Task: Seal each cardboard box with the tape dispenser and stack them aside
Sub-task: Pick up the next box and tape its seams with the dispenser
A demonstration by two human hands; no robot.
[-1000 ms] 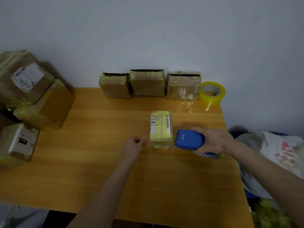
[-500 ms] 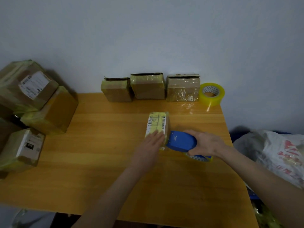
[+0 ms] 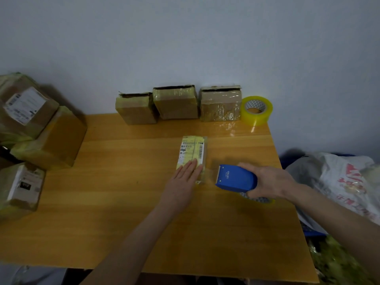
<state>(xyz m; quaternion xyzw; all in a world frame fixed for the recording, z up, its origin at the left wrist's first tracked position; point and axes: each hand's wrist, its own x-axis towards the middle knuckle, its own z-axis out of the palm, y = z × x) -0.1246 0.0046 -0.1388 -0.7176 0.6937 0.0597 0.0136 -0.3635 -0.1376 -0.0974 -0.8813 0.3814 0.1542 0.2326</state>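
Observation:
A small yellow-taped box (image 3: pixel 192 153) with a barcode label lies mid-table. My left hand (image 3: pixel 184 182) presses flat on its near end, fingers straight. My right hand (image 3: pixel 267 182) grips a blue tape dispenser (image 3: pixel 236 178), held just right of the box and apart from it, a roll of tape showing under it. Three taped cardboard boxes (image 3: pixel 175 103) stand in a row against the wall at the back of the wooden table (image 3: pixel 123 212).
A spare yellow tape roll (image 3: pixel 256 110) sits at the back right corner. Larger boxes (image 3: pixel 37 130) are piled at the table's left edge. Plastic bags (image 3: pixel 339 182) lie beyond the right edge.
My left hand went from a loose fist beside the box to lying flat on its near end. The dispenser touched the box's near right end, then drew away to the right.

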